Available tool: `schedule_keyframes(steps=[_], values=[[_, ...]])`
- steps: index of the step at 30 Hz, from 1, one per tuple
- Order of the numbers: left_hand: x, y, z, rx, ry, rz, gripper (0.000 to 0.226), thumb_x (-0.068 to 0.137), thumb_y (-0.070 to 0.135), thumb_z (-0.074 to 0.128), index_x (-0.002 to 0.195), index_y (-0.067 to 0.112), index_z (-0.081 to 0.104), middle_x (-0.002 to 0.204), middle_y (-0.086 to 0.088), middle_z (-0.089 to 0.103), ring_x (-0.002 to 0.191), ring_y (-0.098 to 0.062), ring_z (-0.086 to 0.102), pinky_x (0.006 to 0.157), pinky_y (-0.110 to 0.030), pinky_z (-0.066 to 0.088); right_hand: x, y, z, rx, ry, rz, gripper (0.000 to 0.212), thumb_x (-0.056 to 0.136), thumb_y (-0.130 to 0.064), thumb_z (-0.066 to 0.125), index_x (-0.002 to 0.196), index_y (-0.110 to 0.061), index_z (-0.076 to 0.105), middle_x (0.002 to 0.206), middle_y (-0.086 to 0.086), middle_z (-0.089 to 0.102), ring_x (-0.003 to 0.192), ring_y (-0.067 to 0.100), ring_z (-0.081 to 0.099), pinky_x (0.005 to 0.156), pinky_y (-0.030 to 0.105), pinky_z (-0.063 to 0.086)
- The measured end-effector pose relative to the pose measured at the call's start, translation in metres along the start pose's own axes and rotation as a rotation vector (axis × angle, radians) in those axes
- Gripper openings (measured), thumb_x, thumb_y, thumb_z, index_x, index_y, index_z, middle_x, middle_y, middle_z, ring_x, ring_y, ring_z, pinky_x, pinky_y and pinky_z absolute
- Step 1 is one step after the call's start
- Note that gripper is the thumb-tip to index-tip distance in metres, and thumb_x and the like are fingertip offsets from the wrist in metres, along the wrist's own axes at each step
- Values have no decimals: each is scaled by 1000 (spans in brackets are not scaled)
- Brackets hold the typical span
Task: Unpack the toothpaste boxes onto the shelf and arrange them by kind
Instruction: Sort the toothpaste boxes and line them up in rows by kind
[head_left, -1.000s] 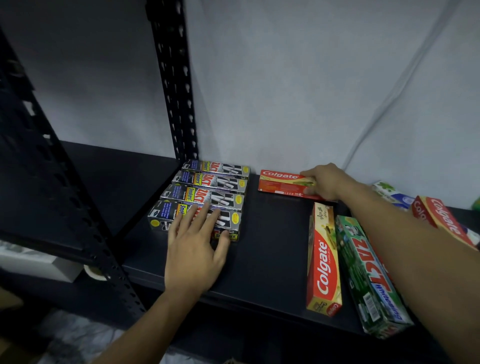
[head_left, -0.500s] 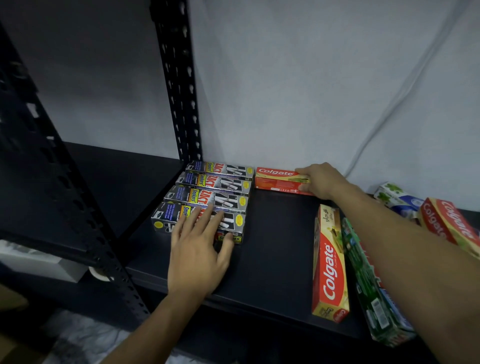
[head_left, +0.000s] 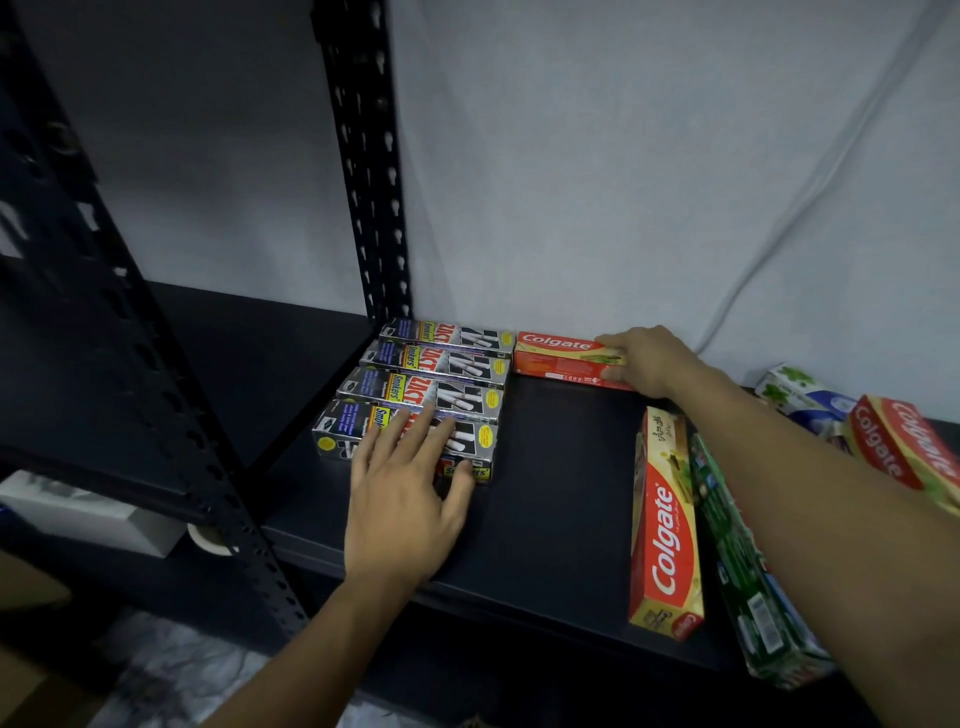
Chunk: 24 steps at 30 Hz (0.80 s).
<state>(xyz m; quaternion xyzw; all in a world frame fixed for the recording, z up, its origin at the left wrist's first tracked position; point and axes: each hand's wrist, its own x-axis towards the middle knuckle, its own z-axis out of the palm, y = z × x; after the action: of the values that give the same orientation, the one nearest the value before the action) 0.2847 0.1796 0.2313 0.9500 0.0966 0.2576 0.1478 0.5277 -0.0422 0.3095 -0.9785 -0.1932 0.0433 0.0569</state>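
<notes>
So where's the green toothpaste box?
In the head view, the green box lies at the front right of the shelf, close against the right side of the front Colgate box.

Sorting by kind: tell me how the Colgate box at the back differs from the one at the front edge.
Pose: the back Colgate box lies crosswise; the front Colgate box points front to back. State: the right hand holds the back Colgate box; no hand is on the front Colgate box. Both are red and yellow.
</notes>
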Motion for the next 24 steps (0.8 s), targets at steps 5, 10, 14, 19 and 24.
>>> schedule_keyframes(steps=[5,10,14,19,24], values=[[0,0,1,-5,6,1,55,96,54,38,143,29,54,157,8,40,149,-14,27,124,-43,13,1,3,1,16,-6,-7,61,95,-40,63,151,-30,39,141,9,53,126,30,49,105,42,40],[0,0,1,-5,12,-6,53,96,52,42,142,29,55,157,8,40,149,-14,28,124,-41,11,0,3,2,15,2,-4,61,96,-39,62,151,-31,38,143,9,52,127,30,48,106,42,39],[0,0,1,-13,16,-2,53,95,51,43,141,29,56,157,9,40,149,-14,28,124,-39,10,-1,5,4,15,4,-13,62,96,-40,60,152,-30,36,147,9,49,131,31,45,109,42,38],[-1,0,1,-12,18,0,53,95,52,42,141,29,55,158,9,39,149,-14,28,124,-41,11,-3,6,3,43,2,-7,63,96,-40,61,152,-28,36,149,9,47,134,31,43,110,42,37],[0,-2,2,3,20,9,53,95,52,42,140,28,56,157,7,42,148,-15,30,124,-43,13,-21,5,-11,94,-8,3,70,90,-44,68,151,-25,39,149,10,47,135,29,43,110,39,38]])
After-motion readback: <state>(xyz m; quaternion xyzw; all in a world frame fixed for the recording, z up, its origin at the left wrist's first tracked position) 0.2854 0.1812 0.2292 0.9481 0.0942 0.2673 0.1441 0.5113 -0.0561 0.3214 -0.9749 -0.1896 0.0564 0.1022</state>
